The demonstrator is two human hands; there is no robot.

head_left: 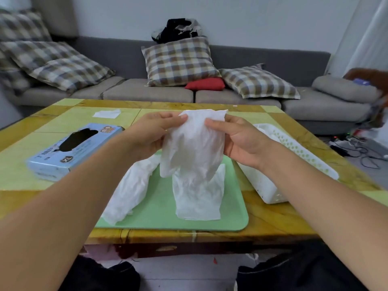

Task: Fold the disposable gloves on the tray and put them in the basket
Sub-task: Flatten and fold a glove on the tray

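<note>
A translucent white disposable glove hangs in the air above the green tray. My left hand pinches its top left edge and my right hand pinches its top right edge. Two more white gloves lie on the tray: one crumpled glove at the left, reaching over the tray's edge, and one flatter glove in the middle under the held one. The white perforated basket stands to the right of the tray, partly behind my right forearm.
A light blue glove box marked XL lies on the table to the left. A white scrap sits at the table's far side. A grey sofa with checked cushions runs behind the table. Cables lie on the floor at the right.
</note>
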